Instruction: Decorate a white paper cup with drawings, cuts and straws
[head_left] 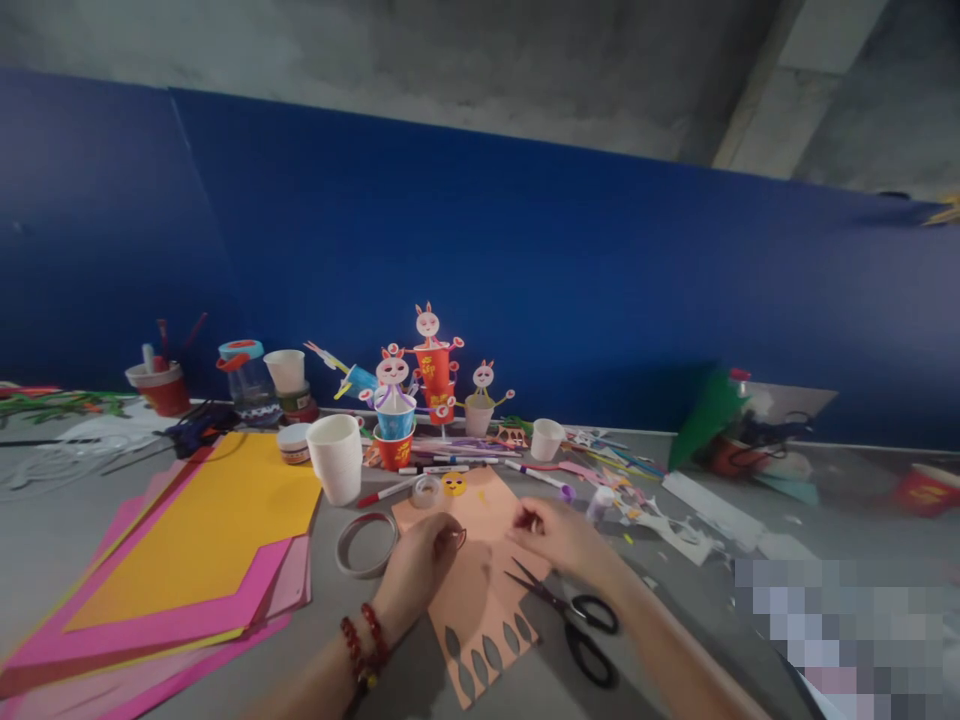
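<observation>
My left hand (pixel 420 565) rests on a peach paper sheet (pixel 480 600), fingers curled and pinched on something small I cannot make out. My right hand (pixel 559 535) hovers at the sheet's right edge, fingers also pinched together. Leaf-shaped holes are cut along the sheet's near edge. Black-handled scissors (pixel 574 620) lie open on the table beside my right wrist. A tape ring (pixel 366 545) lies left of my left hand, and a small clear tape roll (pixel 425 490) sits at the sheet's far corner next to a yellow paper face (pixel 453 484).
A white paper cup (pixel 336 458) stands beyond the ring. Yellow and pink paper sheets (pixel 202 540) are stacked at left. Paper-cup rabbit figures (pixel 420 395) stand by the blue wall (pixel 525 280). Markers, scraps and cups (pixel 600 470) litter the right side.
</observation>
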